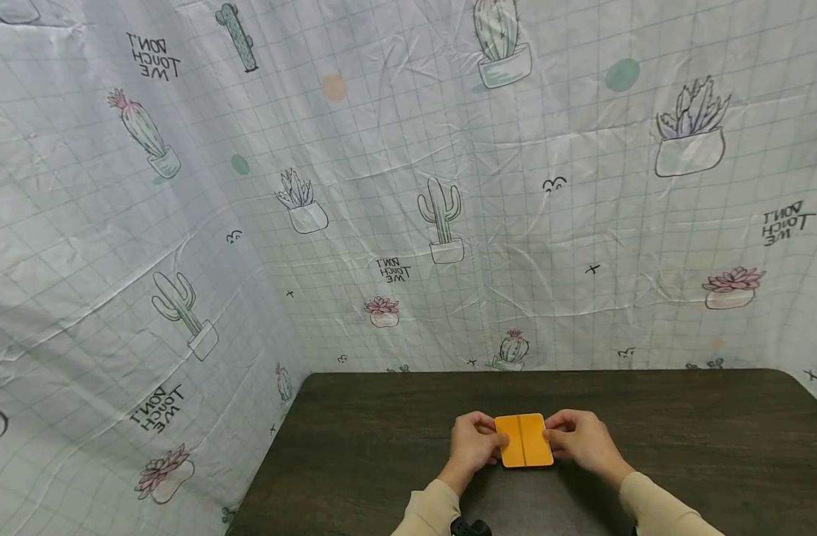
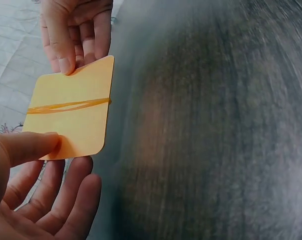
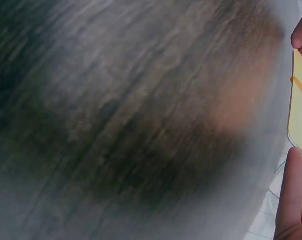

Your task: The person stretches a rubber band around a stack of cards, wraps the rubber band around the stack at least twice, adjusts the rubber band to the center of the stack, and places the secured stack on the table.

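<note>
A flat yellow square with rounded corners (image 1: 535, 439) is held up over the dark table between both hands. An orange elastic band (image 2: 66, 106) runs across its middle, its two strands slightly apart in the left wrist view. My left hand (image 1: 472, 447) pinches one side, thumb on the face and fingers behind. At the opposite side my right hand (image 1: 582, 441) grips the edge, its thumb (image 2: 65, 55) lying at the rim. The right wrist view catches only a strip of the yellow square (image 3: 299, 112) at its right border, with my right hand (image 3: 291, 195) below it.
The dark wood-grain table (image 1: 355, 447) extends to both sides of the hands. Behind it and at the left hangs a white curtain (image 1: 355, 246) printed with cacti and grid lines. A black strap-like device (image 1: 471, 528) sits at the left wrist.
</note>
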A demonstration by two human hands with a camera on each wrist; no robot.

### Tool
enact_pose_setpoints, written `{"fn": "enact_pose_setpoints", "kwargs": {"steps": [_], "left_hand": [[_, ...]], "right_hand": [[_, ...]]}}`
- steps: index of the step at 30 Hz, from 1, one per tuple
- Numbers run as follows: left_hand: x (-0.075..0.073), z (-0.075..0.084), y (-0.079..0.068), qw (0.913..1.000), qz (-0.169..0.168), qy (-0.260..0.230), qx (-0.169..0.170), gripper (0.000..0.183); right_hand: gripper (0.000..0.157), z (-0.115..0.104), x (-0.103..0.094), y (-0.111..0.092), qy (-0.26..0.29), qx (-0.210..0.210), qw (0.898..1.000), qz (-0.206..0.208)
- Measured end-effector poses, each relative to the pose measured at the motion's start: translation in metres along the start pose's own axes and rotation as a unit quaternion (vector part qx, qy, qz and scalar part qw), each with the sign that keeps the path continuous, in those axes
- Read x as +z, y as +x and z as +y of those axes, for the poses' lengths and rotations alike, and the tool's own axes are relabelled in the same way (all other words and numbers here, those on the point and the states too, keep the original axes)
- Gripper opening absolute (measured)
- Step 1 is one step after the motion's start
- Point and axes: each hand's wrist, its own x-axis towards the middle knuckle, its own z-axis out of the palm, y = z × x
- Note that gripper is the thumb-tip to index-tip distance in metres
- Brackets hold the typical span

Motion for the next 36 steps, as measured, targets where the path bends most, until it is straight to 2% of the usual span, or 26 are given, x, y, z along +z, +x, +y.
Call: {"fn": "enact_pose_setpoints", "kwargs": {"steps": [9, 17, 26, 30, 36], "left_hand": [[0.003, -0.007, 0.005, 0.999, 0.01, 0.038, 0.022, 0.023], [0.005, -0.007, 0.006, 0.9975, 0.024, 0.062, 0.022, 0.023], [0.011, -0.008, 0.009, 0.9935, 0.044, 0.101, 0.026, 0.022], [0.013, -0.009, 0.009, 0.9899, 0.056, 0.129, 0.02, 0.021], [0.017, -0.005, 0.008, 0.9796, 0.066, 0.189, 0.013, 0.021]], "right_hand": [[0.005, 0.002, 0.004, 0.003, -0.019, 0.029, 0.999, 0.011], [0.005, 0.002, 0.005, 0.008, -0.043, 0.038, 0.998, 0.014], [0.004, 0.004, 0.007, 0.012, -0.118, 0.012, 0.993, 0.025], [0.003, 0.006, 0.009, 0.015, -0.14, 0.011, 0.99, 0.024], [0.003, 0.007, 0.01, 0.017, -0.17, 0.012, 0.985, 0.017]]}}
